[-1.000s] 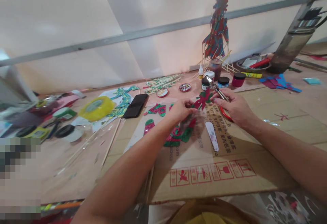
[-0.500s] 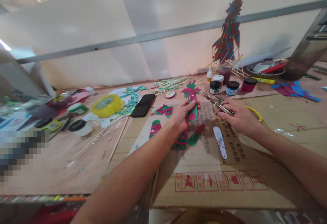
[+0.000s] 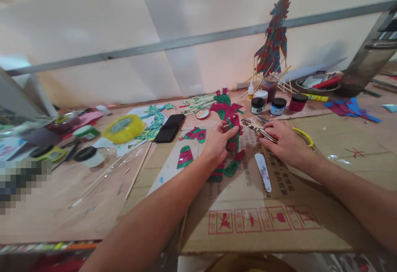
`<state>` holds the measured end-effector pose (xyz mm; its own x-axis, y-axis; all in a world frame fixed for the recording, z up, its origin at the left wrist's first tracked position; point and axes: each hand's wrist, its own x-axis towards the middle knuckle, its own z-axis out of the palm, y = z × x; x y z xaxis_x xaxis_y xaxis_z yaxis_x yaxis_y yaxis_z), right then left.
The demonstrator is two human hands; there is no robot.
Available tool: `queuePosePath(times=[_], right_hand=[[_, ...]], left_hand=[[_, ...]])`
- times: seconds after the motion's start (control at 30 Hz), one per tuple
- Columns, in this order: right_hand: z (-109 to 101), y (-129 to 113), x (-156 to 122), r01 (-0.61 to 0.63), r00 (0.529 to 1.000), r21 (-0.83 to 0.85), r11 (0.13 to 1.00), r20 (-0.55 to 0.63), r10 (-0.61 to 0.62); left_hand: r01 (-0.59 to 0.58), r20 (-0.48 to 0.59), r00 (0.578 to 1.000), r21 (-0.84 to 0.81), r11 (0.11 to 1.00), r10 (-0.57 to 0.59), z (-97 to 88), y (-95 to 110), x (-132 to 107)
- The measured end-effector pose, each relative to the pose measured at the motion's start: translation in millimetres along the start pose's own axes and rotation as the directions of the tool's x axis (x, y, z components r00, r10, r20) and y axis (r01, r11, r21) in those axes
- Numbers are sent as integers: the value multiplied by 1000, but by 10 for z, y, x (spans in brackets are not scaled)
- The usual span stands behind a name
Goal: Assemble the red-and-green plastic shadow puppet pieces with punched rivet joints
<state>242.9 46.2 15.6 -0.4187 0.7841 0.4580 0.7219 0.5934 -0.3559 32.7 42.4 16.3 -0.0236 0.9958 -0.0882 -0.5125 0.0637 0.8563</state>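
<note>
My left hand (image 3: 217, 141) pinches a red and green painted cut-out figure (image 3: 223, 108) with a crowned head, its jointed pieces hanging past my fingers. My right hand (image 3: 287, 141) is wrapped round a silver pliers-like hand tool (image 3: 256, 127); its jaw end points left, close to the figure's right edge. Just below lie a red and green cut-out piece (image 3: 234, 164) and a pale, paint-smudged strip (image 3: 263, 172). Two more painted pieces, a small bent one (image 3: 196, 134) and a broad one (image 3: 185, 157), rest left of my left hand. Another is partly covered by my left wrist.
Cardboard (image 3: 248, 239) lies under my hands. A black phone (image 3: 170, 128) and a yellow tape roll (image 3: 124, 128) are to the left. Paint jars (image 3: 278, 106) stand behind, near a tall painted figure (image 3: 273, 44) on sticks. Yellow-handled scissors (image 3: 305, 135) lie beyond my right hand.
My left hand has turned the figure, so its crowned head and upper body show more fully. The silver tool's jaw end is nearer the figure. The whole view has shifted slightly.
</note>
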Motion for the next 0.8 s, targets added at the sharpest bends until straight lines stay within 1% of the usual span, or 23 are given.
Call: queuePosePath(times=[0.17,0.27,0.37,0.53,0.63,0.7,0.8], right_hand=[[-15,-33,0,5,1000,5,1000,19,-5],[-27,-54,7,-2,999,26,1000,40,1],[-33,-64,18,-15,998,60,998,57,11],[-20,-62,40,-51,987,134,990,155,30],[-15,-67,44,-84,980,203,976,192,45],[-22,-72,45,-119,970,259,959,235,57],[-42,-78,50,-174,945,308,935,319,71]], left_hand=[[-77,33,997,117,990,74,-6,-37,-10],[-124,47,992,198,972,117,-21,-47,2],[-172,80,984,244,954,157,-30,-56,14],[-200,72,980,340,919,186,-35,-41,10],[-225,80,974,434,872,211,-35,12,-7],[-228,96,973,485,844,208,-32,55,-21],[-184,125,982,502,845,139,-21,116,-43]])
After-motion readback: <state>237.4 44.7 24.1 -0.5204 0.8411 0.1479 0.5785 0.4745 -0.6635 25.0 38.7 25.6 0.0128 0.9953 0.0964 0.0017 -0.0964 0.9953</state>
